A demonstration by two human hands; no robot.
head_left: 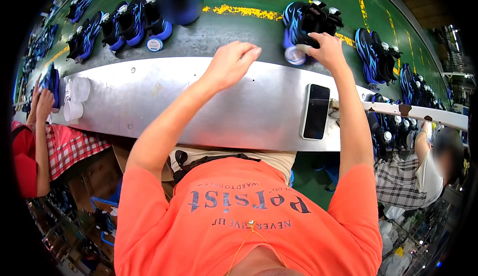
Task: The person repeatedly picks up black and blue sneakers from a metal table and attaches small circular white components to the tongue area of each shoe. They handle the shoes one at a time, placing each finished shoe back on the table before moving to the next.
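Just past the steel bench edge, my right hand (326, 52) is closed on the near end of a black and blue sneaker (295, 24). A round white and blue tag (295, 55) hangs by my thumb, blurred by motion. Against that sneaker stands a second, darker shoe (321, 19), with white stuffing at its opening. My left hand (231, 64) hovers above the far edge of the bench, away from the shoes. Its fingers are curled together, and nothing shows in them.
A phone (316, 111) lies on the steel bench (249, 111), near a white rail (413, 111). More sneakers (132, 24) stand on the green surface (239, 32) to the left, others (371, 57) to the right. Co-workers sit at left (37, 146) and right (413, 176). White cups (77, 96) are at left.
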